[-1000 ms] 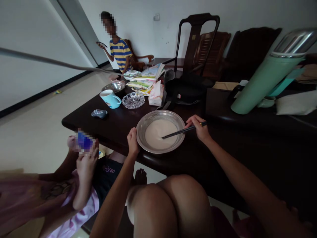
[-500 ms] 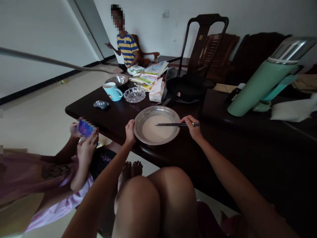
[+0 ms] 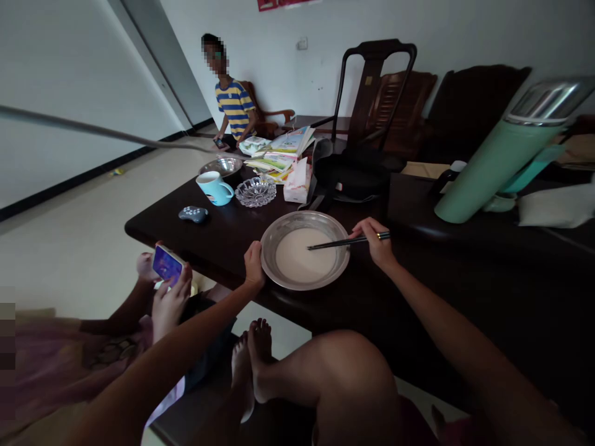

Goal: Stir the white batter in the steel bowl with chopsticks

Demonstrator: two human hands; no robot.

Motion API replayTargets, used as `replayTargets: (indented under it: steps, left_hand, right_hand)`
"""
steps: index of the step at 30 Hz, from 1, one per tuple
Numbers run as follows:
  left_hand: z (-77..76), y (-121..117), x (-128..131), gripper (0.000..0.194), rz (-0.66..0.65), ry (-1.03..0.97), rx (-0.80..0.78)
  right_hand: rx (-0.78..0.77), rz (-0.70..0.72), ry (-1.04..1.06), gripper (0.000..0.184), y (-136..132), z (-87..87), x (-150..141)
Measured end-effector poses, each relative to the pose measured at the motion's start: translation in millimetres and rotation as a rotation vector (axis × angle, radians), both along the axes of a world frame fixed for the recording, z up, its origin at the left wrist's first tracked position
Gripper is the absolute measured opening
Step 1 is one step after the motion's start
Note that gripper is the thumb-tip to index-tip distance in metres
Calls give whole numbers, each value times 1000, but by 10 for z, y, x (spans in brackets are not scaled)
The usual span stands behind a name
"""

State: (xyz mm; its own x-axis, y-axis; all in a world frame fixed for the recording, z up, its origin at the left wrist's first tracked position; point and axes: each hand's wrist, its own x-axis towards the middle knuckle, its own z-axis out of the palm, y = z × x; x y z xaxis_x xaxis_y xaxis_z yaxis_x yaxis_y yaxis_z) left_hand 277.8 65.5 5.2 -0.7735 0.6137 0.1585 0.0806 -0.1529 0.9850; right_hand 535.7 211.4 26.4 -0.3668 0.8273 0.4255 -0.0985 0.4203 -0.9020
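Observation:
A metal bowl (image 3: 268, 260) rests on the dark wooden table near its front edge, holding a pale, milky batter-like liquid (image 3: 302, 263). My left hand (image 3: 253, 263) grips the bowl's left rim, fingers closed on it. Over the right rim, my right hand (image 3: 375, 240) is closed around a pair of black chopsticks (image 3: 341, 243) with gold bands near the top. Their tips point left and reach the liquid near the bowl's middle. The palm side of my right hand is hidden.
Behind the bowl are a glass dish (image 3: 255, 192), a light-blue mug (image 3: 214, 188), a game controller (image 3: 193, 214), a tissue pack (image 3: 298, 183), books (image 3: 283, 148) and a black bag (image 3: 348, 176). A green thermos (image 3: 497, 167) stands right. A person at left holds a phone (image 3: 167, 265); another sits behind.
The chopstick tips have swept around within the liquid while my left hand stays on the rim. My legs have shifted, and the far person's hand with the phone has lowered.

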Motion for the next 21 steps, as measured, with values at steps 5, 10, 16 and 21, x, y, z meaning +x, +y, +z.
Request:
replayTargets:
  steps: [5,10,16,21]
  left_hand:
    - [53,-20,-13,39,11,1,-66]
    - [77,-40,-22,39,-4,-30,-96]
    - [31,-60,-34,42,-41,-73,-107]
    - [21,-64,-39,47,-33,-68,-117]
  right_hand:
    - [66,70,-92,41,9,83,-90]
    - [46,12,-41,37,78,-2,-80]
    - [95,77,-130,35,56,-68,-48]
    - [40,69,-41,33,65,-90,-27]
